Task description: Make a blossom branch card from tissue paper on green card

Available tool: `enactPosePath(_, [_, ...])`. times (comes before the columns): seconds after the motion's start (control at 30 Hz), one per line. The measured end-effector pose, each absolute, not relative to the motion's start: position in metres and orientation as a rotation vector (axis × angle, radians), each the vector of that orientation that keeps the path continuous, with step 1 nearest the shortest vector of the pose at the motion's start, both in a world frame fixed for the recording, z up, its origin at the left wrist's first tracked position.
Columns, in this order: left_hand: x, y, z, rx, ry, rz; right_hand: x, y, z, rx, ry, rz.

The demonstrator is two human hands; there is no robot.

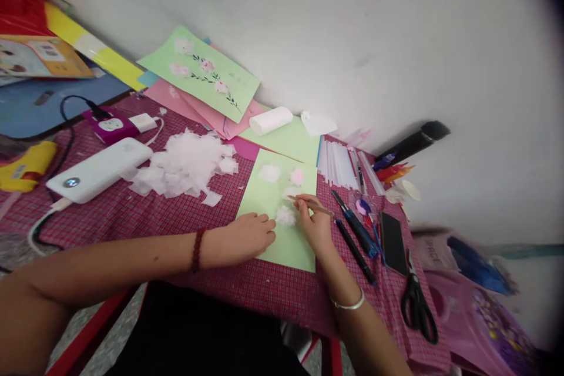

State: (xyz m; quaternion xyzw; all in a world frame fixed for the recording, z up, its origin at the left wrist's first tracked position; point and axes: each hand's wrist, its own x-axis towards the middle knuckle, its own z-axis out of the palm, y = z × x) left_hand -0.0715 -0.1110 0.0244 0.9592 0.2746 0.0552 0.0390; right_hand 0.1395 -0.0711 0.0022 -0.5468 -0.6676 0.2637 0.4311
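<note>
A light green sheet of paper (274,247) lies before me, with several white and pale pink tissue tufts on it. My left hand (247,238) rests palm down on the sheet's lower left edge, fingers loosely stretched and holding nothing. In my right hand (314,220) is a thin brown stick (321,208), pinched between thumb and fingers like a pen. Its tip touches or hovers just over a small white piece (289,192) among the tufts; I cannot tell which. One tuft (285,215) sits just below the tip, and a pinkish one (296,177) above it.
Left of the sheet is a heap of white tissue squares (189,161), beside a white power bank (99,170) and a yellow glue gun (29,167). A finished-looking flower picture (202,73) leans behind. On the right lie a cutter (356,226), a phone (393,244) and scissors (418,305).
</note>
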Motion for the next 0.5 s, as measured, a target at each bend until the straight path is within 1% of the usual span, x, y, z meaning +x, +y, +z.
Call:
enactPosePath(0.13, [-0.069,-0.101,0.008,2.979,0.748,0.280,0.133,-0.070,0.000,-1.429,-1.854,0.498])
enactPosePath(0.37, [-0.071,-0.100,-0.009,2.892,0.742,0.450,0.130,-0.075,-0.003,-1.461,-2.137,0.029])
enactPosePath(0.5, [-0.072,-0.100,-0.008,2.856,0.726,0.478,0.130,-0.076,-0.001,-1.504,-2.203,-0.057])
